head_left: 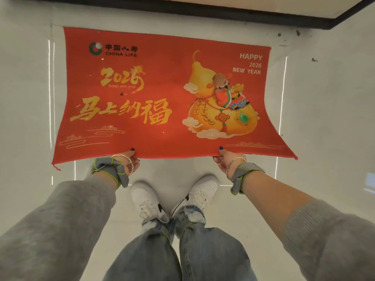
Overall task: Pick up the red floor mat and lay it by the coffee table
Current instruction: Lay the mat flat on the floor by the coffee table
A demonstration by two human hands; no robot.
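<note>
Head view, looking straight down over the person's own legs and white sneakers (174,196) onto a pale glossy floor (324,122). The red floor mat (162,94) is spread print side up just ahead of the feet, gold lettering and a gourd figure facing the wearer. Left hand (127,162) pinches the near edge left of centre, thumb on top and fingers curled beneath; right hand (227,161) grips the same edge right of centre in the same way. Both wrists wear grey straps with green piping. The near edge appears raised off the floor, and the two near corners droop outside the hands, the left one trailing a loose thread. Whether the far edge rests on the floor or hangs clear, cannot tell from above. A dark band (223,11), perhaps the foot of furniture or a wall, runs along the top of the view, close beyond the mat's far edge; no coffee table can be made out for certain. Judgement: the mat is either just coming up or about to go down. Risks from here: the grips sit well in from the corners, so the corners could fold under when the mat meets the floor, leaving a creased lay. The floor looks slick, so a dragged mat may slide or skew. The toes stand close to the near edge; a step forward could trap it.
</note>
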